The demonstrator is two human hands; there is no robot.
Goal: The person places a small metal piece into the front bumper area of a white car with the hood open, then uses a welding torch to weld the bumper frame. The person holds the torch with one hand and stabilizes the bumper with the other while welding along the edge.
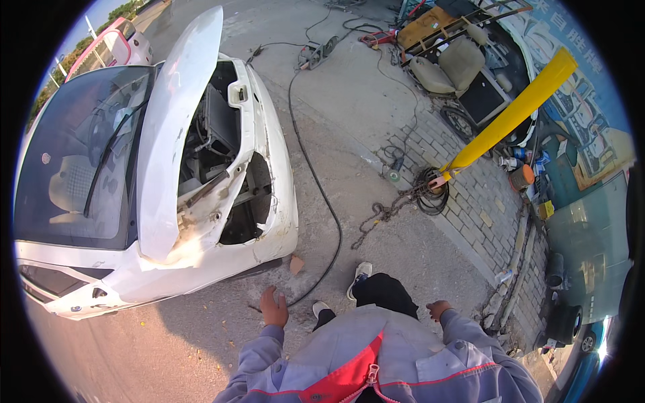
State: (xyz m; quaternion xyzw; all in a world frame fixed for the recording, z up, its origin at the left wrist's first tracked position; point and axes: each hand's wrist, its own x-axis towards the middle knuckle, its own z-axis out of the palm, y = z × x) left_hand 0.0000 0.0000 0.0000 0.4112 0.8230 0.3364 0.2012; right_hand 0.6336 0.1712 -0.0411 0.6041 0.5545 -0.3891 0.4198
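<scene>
My left hand (273, 307) hangs in the air with its fingers spread and nothing in it. Nearest to it are the front corner of a white car (282, 221) and a black cable (321, 191) on the ground. The car's hood (180, 134) stands raised, and its front has open gaps where inner parts show. My right hand (440, 309) hangs at my other side, its fingers loosely bent and apart, touching no object. Ahead of me, a rusty chain (381, 213) runs over the ground to the foot of a slanting yellow post (514, 114).
A coiled cable or hose (432, 191) lies around the post's foot. A small reddish block (296, 264) lies by the car. At the far right are car seats (451, 67), a wheel (459, 124), an orange-rimmed bucket (522, 176) and clutter. A red tool (378, 38) lies farther ahead.
</scene>
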